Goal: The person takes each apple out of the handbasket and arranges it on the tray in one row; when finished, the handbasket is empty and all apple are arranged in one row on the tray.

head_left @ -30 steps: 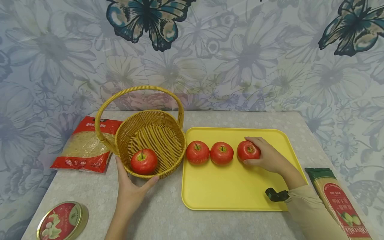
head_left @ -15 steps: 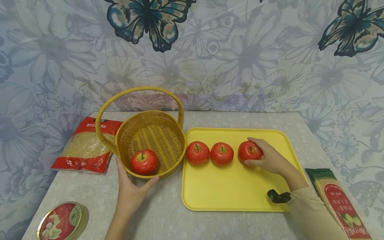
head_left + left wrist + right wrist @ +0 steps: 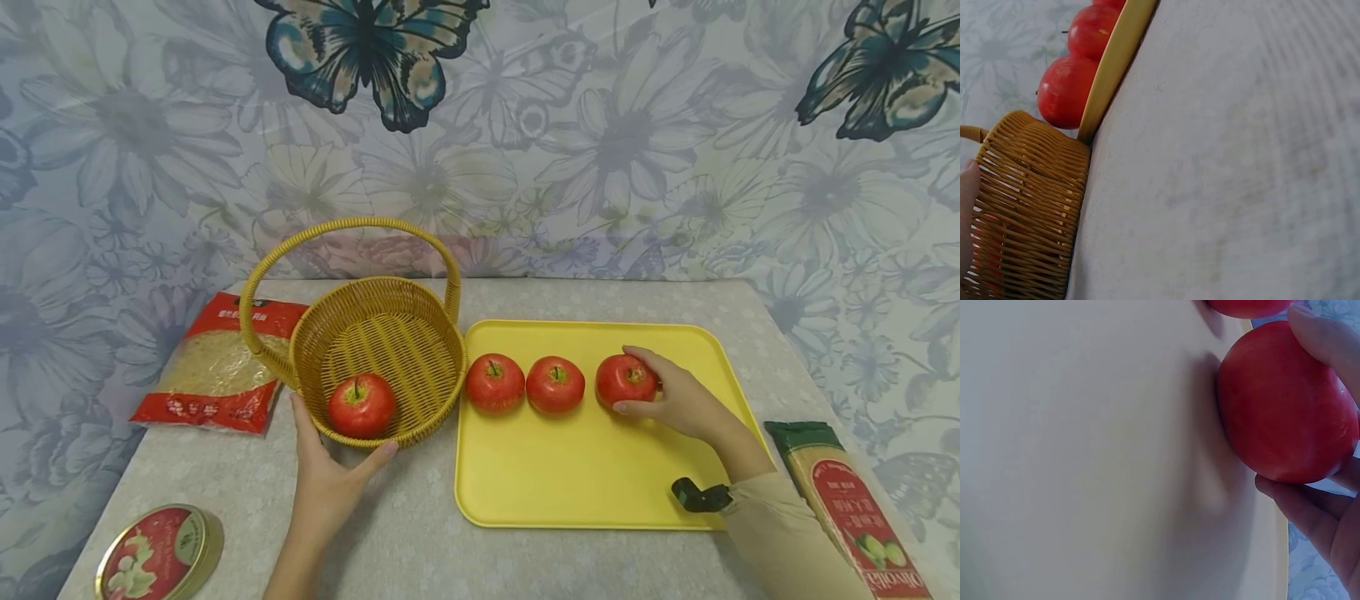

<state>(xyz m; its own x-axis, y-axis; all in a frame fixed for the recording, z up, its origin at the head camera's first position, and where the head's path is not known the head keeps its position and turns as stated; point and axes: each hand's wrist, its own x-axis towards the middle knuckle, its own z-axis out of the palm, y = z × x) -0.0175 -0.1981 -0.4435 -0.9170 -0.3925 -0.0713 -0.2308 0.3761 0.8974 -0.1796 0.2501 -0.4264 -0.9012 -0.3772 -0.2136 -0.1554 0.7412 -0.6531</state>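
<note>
On the left of the head view, a wicker basket (image 3: pixel 378 333) with a tall handle has one red apple (image 3: pixel 362 406) inside. My left hand (image 3: pixel 327 492) holds its near side from outside, thumb at the front rim and fingers along the left. Its thumb (image 3: pixel 967 212) lies against the woven wall in the left wrist view. Two red apples (image 3: pixel 495 383) (image 3: pixel 555 385) sit side by side on the yellow tray (image 3: pixel 570 475). Right of them, my right hand (image 3: pixel 678 402) grips a third tray apple (image 3: pixel 625 379), its thumb and fingers on opposite sides of the apple (image 3: pixel 1282 406).
Behind the basket at left lies a red bag of noodles (image 3: pixel 221 362). A round red-and-gold tin (image 3: pixel 159 552) stands at the front left. A pack of pasta (image 3: pixel 847 504) lies right of the tray. A butterfly-print cloth (image 3: pixel 480 167) hangs behind the table.
My right hand and the apple in its grip have shifted slightly right on the tray. The left hand and basket stay nearly where they were.
</note>
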